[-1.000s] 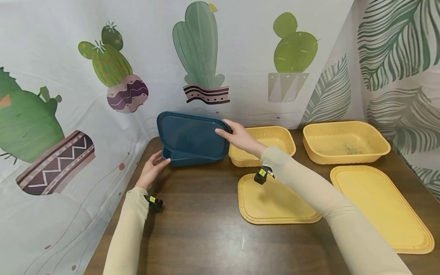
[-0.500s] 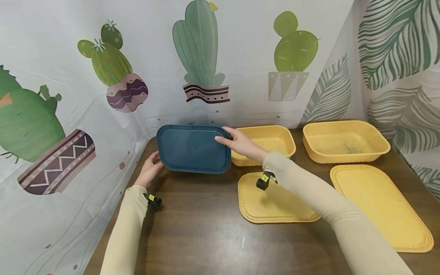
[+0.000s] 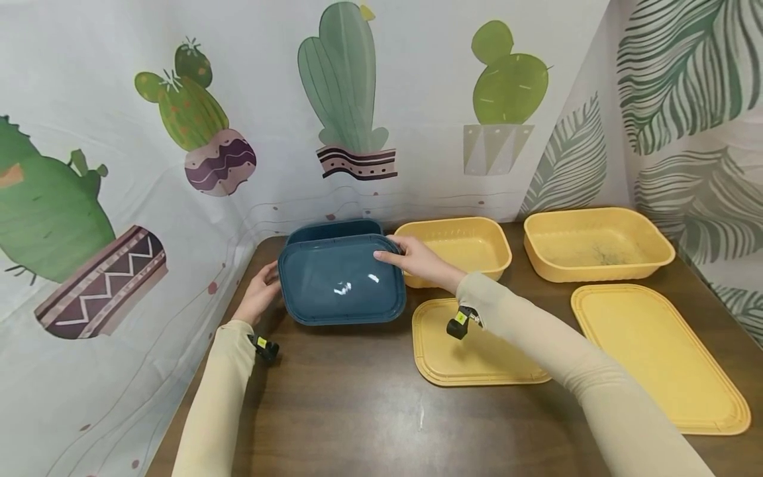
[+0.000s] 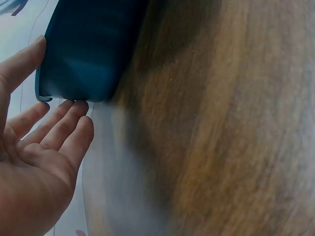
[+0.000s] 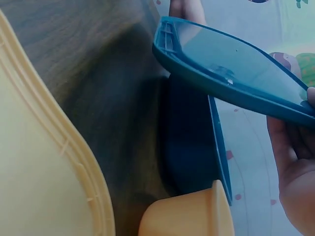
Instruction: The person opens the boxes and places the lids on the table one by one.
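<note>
In the head view, my right hand (image 3: 420, 260) pinches the right end of a dark blue lid (image 3: 342, 281), thumb on its upper face. The lid is tilted, its near edge lower, in front of a matching blue box (image 3: 334, 229) whose back rim shows behind it. The right wrist view has the lid (image 5: 236, 61) above the box (image 5: 192, 137), apart from it along the near side. My left hand (image 3: 259, 293) is at the box's left end. In the left wrist view, its loosely extended fingertips (image 4: 80, 109) touch the box's end wall (image 4: 88, 64), with the thumb against the rim.
Two yellow boxes stand along the back, one beside the blue box (image 3: 461, 245), the other farther right (image 3: 602, 245). In front of them lie a smaller yellow lid (image 3: 477, 358) and a larger yellow lid (image 3: 667, 364). A printed cloth (image 3: 426, 99) hangs behind the wooden table (image 3: 334, 391).
My right hand has brought the blue lid down and toward me, tipping its face upward. The box's back rim now shows behind it. My left hand has stayed at the box's end.
</note>
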`<action>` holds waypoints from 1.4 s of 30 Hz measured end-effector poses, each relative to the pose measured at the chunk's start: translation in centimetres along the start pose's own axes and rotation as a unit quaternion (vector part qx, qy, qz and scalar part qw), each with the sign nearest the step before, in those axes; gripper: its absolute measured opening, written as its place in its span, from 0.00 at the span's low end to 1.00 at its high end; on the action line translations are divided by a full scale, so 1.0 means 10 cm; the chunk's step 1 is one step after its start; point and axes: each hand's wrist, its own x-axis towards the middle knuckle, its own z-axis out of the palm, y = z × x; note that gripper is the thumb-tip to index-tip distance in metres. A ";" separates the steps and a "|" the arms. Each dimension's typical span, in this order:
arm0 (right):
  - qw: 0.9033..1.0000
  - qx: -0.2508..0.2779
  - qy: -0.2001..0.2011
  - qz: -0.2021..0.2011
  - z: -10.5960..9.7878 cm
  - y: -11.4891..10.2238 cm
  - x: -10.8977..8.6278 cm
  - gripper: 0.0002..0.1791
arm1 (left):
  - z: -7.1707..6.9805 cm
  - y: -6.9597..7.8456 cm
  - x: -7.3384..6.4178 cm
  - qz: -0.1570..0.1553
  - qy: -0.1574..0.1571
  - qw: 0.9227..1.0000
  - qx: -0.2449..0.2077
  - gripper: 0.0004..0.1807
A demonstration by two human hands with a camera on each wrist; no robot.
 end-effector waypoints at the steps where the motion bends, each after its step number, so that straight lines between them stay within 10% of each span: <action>1: 1.000 0.004 -0.002 0.003 0.01 0.01 -0.01 0.15 | 0.00 0.00 0.00 0.001 -0.001 1.000 0.004 0.40; 13: 0.998 0.039 -0.043 0.020 0.09 0.14 -0.04 0.14 | 0.03 0.35 -0.23 -0.015 -0.025 1.000 -0.001 0.39; 27: 0.995 0.043 -0.082 0.031 0.17 0.21 -0.05 0.19 | 0.01 -0.03 -0.04 -0.022 -0.005 1.000 0.018 0.49; 42: 0.995 0.016 -0.070 0.070 0.27 0.26 -0.02 0.16 | 0.02 -0.01 -0.03 -0.027 -0.002 0.999 0.024 0.49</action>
